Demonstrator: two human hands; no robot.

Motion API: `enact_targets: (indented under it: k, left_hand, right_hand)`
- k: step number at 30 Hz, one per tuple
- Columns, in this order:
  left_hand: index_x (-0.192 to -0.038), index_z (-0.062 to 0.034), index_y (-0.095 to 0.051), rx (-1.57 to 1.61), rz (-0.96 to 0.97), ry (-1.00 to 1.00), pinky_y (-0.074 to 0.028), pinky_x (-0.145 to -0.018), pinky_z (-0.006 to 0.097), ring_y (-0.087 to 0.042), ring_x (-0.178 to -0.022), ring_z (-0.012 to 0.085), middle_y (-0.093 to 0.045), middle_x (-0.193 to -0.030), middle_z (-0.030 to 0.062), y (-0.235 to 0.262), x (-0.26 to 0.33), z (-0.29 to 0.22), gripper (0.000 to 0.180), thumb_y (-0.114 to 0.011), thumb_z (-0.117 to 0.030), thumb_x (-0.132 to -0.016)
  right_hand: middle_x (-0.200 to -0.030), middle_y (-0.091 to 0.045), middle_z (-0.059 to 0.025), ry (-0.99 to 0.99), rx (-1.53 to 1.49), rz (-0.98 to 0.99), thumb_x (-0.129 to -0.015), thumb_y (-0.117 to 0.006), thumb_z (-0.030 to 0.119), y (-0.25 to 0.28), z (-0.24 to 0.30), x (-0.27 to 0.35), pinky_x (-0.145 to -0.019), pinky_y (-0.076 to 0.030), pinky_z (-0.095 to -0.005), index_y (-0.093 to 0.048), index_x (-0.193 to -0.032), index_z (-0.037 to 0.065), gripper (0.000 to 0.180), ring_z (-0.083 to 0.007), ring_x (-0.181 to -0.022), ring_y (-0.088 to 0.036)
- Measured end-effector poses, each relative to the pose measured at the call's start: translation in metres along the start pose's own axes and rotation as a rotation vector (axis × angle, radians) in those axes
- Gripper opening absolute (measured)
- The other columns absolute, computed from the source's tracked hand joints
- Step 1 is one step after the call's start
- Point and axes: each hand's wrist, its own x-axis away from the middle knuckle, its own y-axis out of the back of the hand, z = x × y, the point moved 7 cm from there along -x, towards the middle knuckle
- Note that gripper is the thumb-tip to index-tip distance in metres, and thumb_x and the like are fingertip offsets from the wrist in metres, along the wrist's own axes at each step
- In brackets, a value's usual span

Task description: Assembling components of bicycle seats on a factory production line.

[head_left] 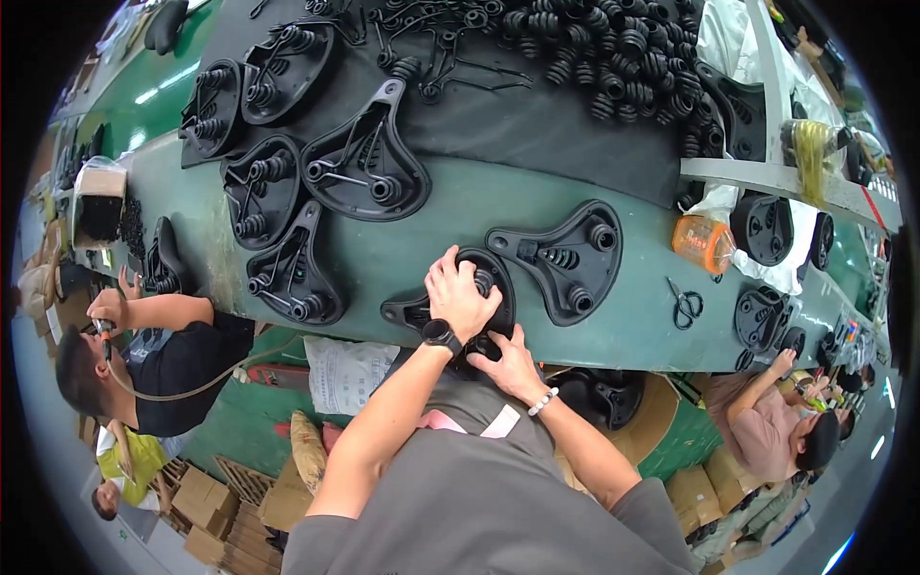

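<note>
While hands grip black saddle base; its middle hidden.

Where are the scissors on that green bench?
In the head view the scissors lie on the green bench, right of the person's hands, below an orange bottle.

Long green worktable half covered by a dark mat, with brown cardboard boxes stacked on the grey floor below its near edge.
</note>
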Motion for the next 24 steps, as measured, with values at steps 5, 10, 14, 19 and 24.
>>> enact_targets:
  k: [5,10,14,19,24]
  left_hand:
    - [-0.107,-0.0009,-0.065,0.014,-0.068,-0.051,-0.040,-0.108,0.057,-0.047,-0.129,0.0439,-0.048,-0.143,0.0225,-0.001,0.006,0.002,0.048,-0.078,-0.035,-0.077]
    - [-0.105,0.0001,-0.066,0.018,-0.113,-0.070,-0.039,-0.110,0.056,-0.047,-0.129,0.0447,-0.047,-0.144,0.0229,0.001,0.006,0.001,0.046,-0.078,-0.035,-0.078]
    - [-0.131,-0.0003,-0.056,0.046,-0.070,-0.072,-0.036,-0.113,0.057,-0.043,-0.134,0.0455,-0.045,-0.147,0.0238,0.001,0.013,0.006,0.072,-0.080,-0.044,-0.079]
    - [-0.138,0.0035,-0.048,0.276,-0.269,-0.022,-0.035,-0.115,0.051,-0.045,-0.135,0.0423,-0.050,-0.143,0.0251,0.068,0.057,0.032,0.080,-0.084,-0.037,-0.080]
    - [-0.129,0.0028,-0.052,0.632,-0.011,0.800,-0.039,-0.110,0.048,-0.052,-0.123,0.0365,-0.055,-0.132,0.0189,0.006,0.150,0.153,0.068,-0.078,-0.047,-0.090]
  right_hand:
    - [-0.151,-0.029,-0.0457,0.101,0.045,-0.098,-0.078,-0.080,0.057,-0.005,-0.014,-0.005,-0.109,-0.046,-0.0487,-0.063,-0.135,0.000,0.082,-0.0555,-0.123,-0.057]
    - [-0.152,-0.030,-0.0427,0.187,0.074,-0.155,-0.077,-0.081,0.057,-0.009,-0.020,-0.005,-0.106,-0.049,-0.0496,-0.064,-0.130,-0.002,0.082,-0.0541,-0.120,-0.059]
    - [-0.151,-0.034,-0.0370,0.090,0.081,-0.130,-0.074,-0.085,0.055,0.000,-0.010,-0.007,-0.106,-0.048,-0.0495,-0.056,-0.135,-0.003,0.089,-0.0509,-0.126,-0.056]
    - [-0.157,-0.036,-0.0279,0.054,-0.026,-0.196,-0.072,-0.088,0.053,0.011,-0.002,-0.004,-0.111,-0.045,-0.0485,-0.027,-0.155,-0.003,0.117,-0.0462,-0.136,-0.050]
    - [-0.161,-0.031,-0.0277,0.085,-0.132,-0.301,-0.075,-0.088,0.052,0.024,0.005,-0.031,-0.120,-0.036,-0.0463,-0.015,-0.161,-0.003,0.126,-0.0433,-0.148,-0.037]
